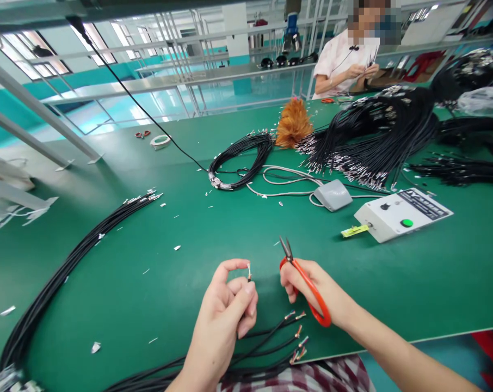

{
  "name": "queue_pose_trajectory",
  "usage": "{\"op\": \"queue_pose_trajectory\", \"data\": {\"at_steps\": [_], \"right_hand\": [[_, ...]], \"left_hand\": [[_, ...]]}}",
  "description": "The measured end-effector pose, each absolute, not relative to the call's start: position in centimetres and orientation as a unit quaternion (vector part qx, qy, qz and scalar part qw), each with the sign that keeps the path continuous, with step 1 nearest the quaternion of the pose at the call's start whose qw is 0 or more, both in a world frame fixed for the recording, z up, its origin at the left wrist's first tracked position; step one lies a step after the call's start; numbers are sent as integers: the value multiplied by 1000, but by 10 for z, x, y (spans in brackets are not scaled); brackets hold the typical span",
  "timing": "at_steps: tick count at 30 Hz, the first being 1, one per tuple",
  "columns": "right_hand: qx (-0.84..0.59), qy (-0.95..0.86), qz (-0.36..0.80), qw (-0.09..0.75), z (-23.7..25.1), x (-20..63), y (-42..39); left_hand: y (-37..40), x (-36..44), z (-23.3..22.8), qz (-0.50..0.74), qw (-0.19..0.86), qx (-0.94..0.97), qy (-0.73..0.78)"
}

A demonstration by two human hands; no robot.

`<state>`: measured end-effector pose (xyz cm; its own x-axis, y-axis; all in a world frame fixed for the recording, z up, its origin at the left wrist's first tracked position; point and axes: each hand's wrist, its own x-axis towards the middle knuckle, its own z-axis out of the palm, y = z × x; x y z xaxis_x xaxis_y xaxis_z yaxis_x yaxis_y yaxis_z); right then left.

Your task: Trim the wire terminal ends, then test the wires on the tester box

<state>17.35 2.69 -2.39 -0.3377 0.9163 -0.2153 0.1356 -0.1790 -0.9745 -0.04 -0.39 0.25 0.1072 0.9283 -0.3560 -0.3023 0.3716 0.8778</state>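
Head cam: at the green workbench's [434, 283] near edge, left hand [226, 310] pinches a wire tip [249, 269] betw. thumb & forefinger; right hand [315, 291] grips orange-handled snips [301, 280], blades nearly closed, just beside; terminal-ended black wires [279, 337] lie below both hands.

Both hands [226, 310] [312, 288] raised, fingers pinched.

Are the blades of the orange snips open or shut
Shut: the orange snips in the right hand show blades lying together in one narrow point, no gap.
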Motion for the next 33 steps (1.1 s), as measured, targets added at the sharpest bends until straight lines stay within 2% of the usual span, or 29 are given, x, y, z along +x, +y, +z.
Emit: {"op": "queue_pose_trajectory", "data": {"at_steps": [3,6,10,20,33], "right_hand": [[-531,-676,424,284,-24,171,24],[-537,-763,225,280,-24,169,21],[-500,-807,107,296,-26,168,21],[-491,-820,11,293,-28,162,25],[-466,-842,-36,270,-30,162,28]], "left_hand": [[-4,-2,3,458,680,311,481],[-5,-3,3,457,695,301,467],[-7,-3,2,461,709,292,446],[-8,-3,0,458,719,284,440],[-6,-3,0,456,724,263,445]]}}
